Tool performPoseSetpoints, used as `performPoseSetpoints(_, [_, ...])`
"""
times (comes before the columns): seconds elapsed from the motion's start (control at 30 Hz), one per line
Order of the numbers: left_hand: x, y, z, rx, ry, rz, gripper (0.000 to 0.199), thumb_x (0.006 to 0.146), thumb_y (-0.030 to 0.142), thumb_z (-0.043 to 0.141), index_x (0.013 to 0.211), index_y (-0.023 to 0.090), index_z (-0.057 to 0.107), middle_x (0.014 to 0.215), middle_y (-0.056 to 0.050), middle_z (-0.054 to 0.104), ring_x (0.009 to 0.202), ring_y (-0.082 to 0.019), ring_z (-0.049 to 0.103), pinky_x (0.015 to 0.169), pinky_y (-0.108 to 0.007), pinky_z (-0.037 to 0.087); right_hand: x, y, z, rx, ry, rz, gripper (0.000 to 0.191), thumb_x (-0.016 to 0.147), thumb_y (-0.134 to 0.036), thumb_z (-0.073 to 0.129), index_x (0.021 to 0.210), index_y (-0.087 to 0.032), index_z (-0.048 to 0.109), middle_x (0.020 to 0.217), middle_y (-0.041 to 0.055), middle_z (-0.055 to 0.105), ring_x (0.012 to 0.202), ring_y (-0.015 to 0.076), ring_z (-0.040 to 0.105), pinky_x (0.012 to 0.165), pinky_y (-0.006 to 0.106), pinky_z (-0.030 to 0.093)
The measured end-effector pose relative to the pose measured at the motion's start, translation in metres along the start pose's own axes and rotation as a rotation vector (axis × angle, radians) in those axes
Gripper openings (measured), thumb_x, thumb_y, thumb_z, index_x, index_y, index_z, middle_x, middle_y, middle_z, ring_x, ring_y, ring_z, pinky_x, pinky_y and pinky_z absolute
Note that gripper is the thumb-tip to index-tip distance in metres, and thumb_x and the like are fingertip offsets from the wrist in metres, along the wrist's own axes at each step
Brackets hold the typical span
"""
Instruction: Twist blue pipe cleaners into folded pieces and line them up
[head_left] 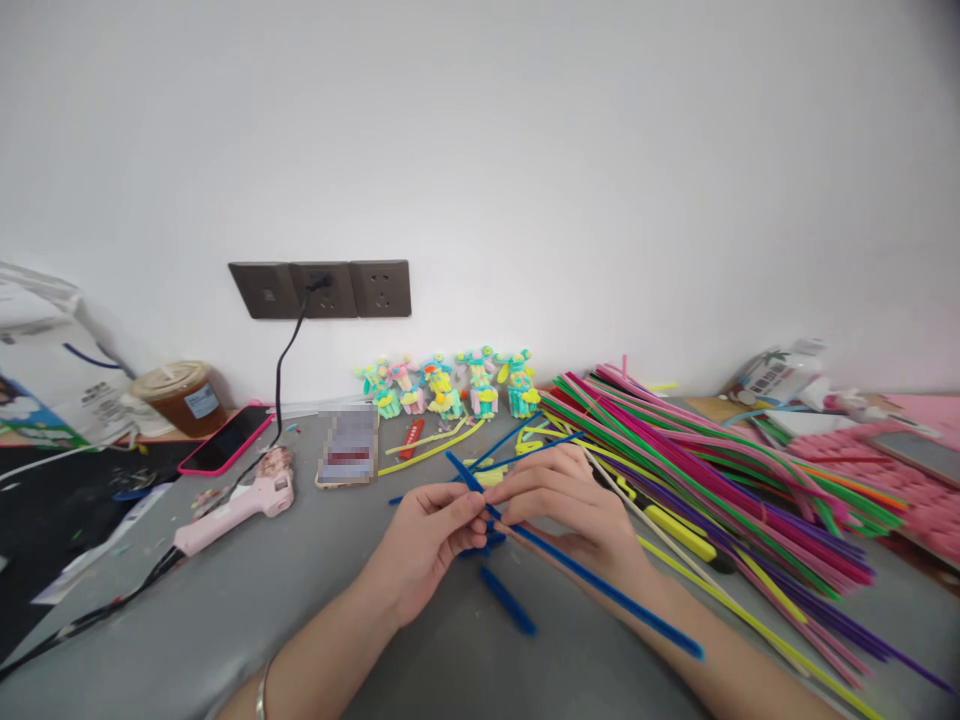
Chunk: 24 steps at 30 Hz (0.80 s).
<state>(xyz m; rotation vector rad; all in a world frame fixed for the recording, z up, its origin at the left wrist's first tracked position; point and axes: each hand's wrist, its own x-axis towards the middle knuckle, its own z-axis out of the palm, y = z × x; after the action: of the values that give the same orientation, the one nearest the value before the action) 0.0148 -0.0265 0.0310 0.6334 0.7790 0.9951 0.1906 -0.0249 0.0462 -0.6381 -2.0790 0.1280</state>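
Observation:
Both hands meet over the grey table, pinching blue pipe cleaners. My left hand is closed, thumb and forefinger pressed on the blue stems where they cross. My right hand is closed on the same spot from the other side, its fingertips touching the left thumb. From between the fingers a long blue pipe cleaner runs down to the right, across my right wrist. Beneath the hands a short, thick blue piece points down toward me; whether it joins the held stems I cannot tell.
Several small pastel pipe-cleaner figures stand along the wall. A large bundle of coloured pipe cleaners and a yellow-handled cutter lie to the right. A pink glue gun, a phone and a drink cup are on the left.

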Motion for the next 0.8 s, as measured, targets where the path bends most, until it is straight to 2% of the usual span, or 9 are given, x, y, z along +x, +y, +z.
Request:
performPoseSetpoints(0.17, [-0.0012,-0.0006,0.0003,-0.012,-0.002,-0.018,0.031,0.054,0.032,0.09,0.062,0.009,0.07,0.056,-0.001,0.065,0.048,-0.005,0.057,0.052,-0.012,0.05,0.0009,-0.0017,-0.0047,-0.098,-0.097,-0.055,0.021,0.098,-0.023,0.046,0.087,-0.021,0.064,0.098,0.0047,0.073,0.094,0.0197,0.059,0.083,0.037,0.037])
performPoseSetpoints(0.33, [-0.0015,-0.0011,0.0005,-0.019,-0.028,-0.024,0.032,0.055,0.032,0.089,0.065,0.009,0.07,0.055,0.0,0.063,0.048,-0.005,0.057,0.052,-0.014,0.05,0.0011,-0.0052,-0.0061,-0.142,-0.064,-0.182,0.021,0.097,-0.016,0.045,0.088,-0.019,0.064,0.089,0.0043,0.072,0.088,0.0188,0.058,0.079,0.036,0.035])
performPoseSetpoints(0.57, [-0.0016,0.0002,-0.0027,0.093,-0.053,0.019,0.031,0.058,0.035,0.087,0.062,0.01,0.069,0.057,-0.001,0.063,0.051,-0.007,0.056,0.054,-0.017,0.049,0.001,-0.0019,-0.0033,0.061,-0.065,-0.025,0.014,0.096,-0.025,0.05,0.088,-0.021,0.061,0.082,0.0031,0.067,0.079,0.017,0.06,0.079,0.036,0.039])
performPoseSetpoints(0.67, [-0.0022,0.0015,-0.0042,0.213,-0.085,0.058,0.03,0.063,0.037,0.084,0.061,0.011,0.069,0.057,-0.002,0.064,0.051,-0.009,0.057,0.055,-0.019,0.047,0.0024,-0.0004,-0.003,0.13,-0.061,0.01,0.018,0.096,-0.03,0.05,0.086,-0.021,0.061,0.078,0.0025,0.067,0.075,0.0166,0.06,0.077,0.036,0.039])
performPoseSetpoints(0.8, [-0.0035,0.0064,-0.0035,0.36,-0.128,0.079,0.028,0.065,0.037,0.082,0.061,0.012,0.07,0.056,-0.002,0.065,0.053,-0.011,0.058,0.056,-0.021,0.046,0.0024,0.0005,-0.004,0.25,-0.1,0.157,0.018,0.094,-0.033,0.054,0.085,-0.02,0.062,0.076,0.0028,0.066,0.072,0.0171,0.059,0.074,0.034,0.042])
